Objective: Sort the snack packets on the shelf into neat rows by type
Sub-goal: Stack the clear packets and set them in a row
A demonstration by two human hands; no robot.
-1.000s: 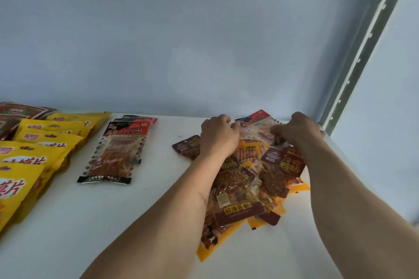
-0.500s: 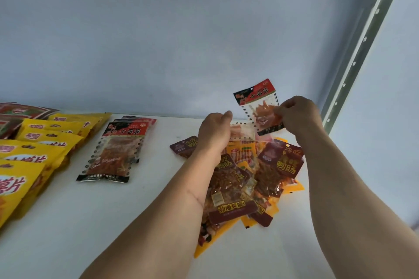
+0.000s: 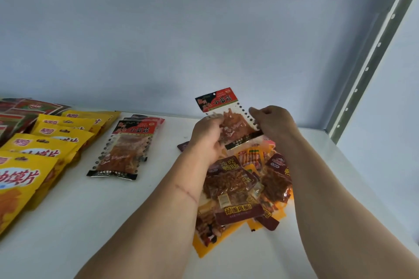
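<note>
Both hands are on the same packet here. The left hand (image 3: 207, 136) has its fingers curled onto the left edge of a red-topped clear snack packet (image 3: 229, 118), and the right hand (image 3: 272, 123) pinches the right edge, so the packet is held up off the shelf, roughly upright and tilted a bit, with its red header at the top and the black strip at the bottom. You can see the orange-brown strips through the clear window.

Right under the hands there's a messy pile of mixed packets (image 3: 240, 188) on the white shelf (image 3: 113, 222): dark maroon ones with yellow lettering, a few yellow-orange ones poking out underneath, all overlapping at random angles.

Off to the left, well apart from the pile, a small stack of matching red-topped packets (image 3: 124, 149) lies flat. Further left is a row of yellow bags (image 3: 40, 149) overlapping each other front to back, and behind those some red-and-green packets (image 3: 20, 111) at the far left edge. A perforated metal upright (image 3: 371, 61) runs up the right side.
</note>
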